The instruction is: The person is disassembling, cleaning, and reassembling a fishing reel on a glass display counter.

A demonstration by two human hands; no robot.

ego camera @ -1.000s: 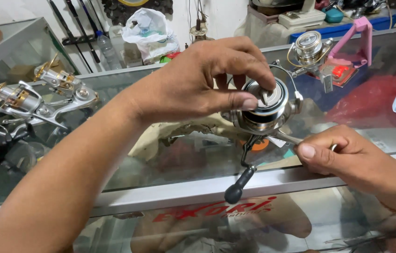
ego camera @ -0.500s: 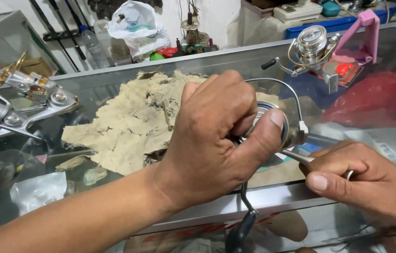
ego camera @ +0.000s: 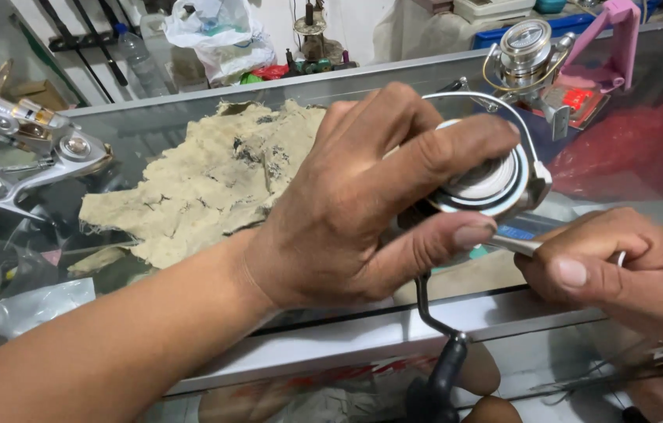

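**Spinning reel held over a glass counter**

Spinning reel point(ego camera: 496, 184): polished silver metal, round spool with a pale face, thin wire bail arcing over the top. A bent metal crank hangs down from it, ended by a dark, rounded handle knob point(ego camera: 437, 384).

The reel is gripped around the spool by the left hand point(ego camera: 347, 211); fingers are curled over the top edge, thumb pressed against the lower rim. The body of the reel is mostly hidden behind this hand.

The right hand point(ego camera: 629, 266) is closed, thumb and forefinger pinched on a slim silver tool point(ego camera: 516, 243) whose tip is laid against the underside of the reel, just beside the left thumb. The two hands are near each other, with the reel between them.

Below, a glass counter point(ego camera: 214, 157) with a pale metal frame is seen. A frayed, stained beige cloth point(ego camera: 206, 184), rough and crumpled, is spread on it behind the left wrist. Further metal reels point(ego camera: 26, 149) are laid at far left; another silver reel point(ego camera: 523, 59) stands by a pink stand point(ego camera: 621, 39) at upper right.
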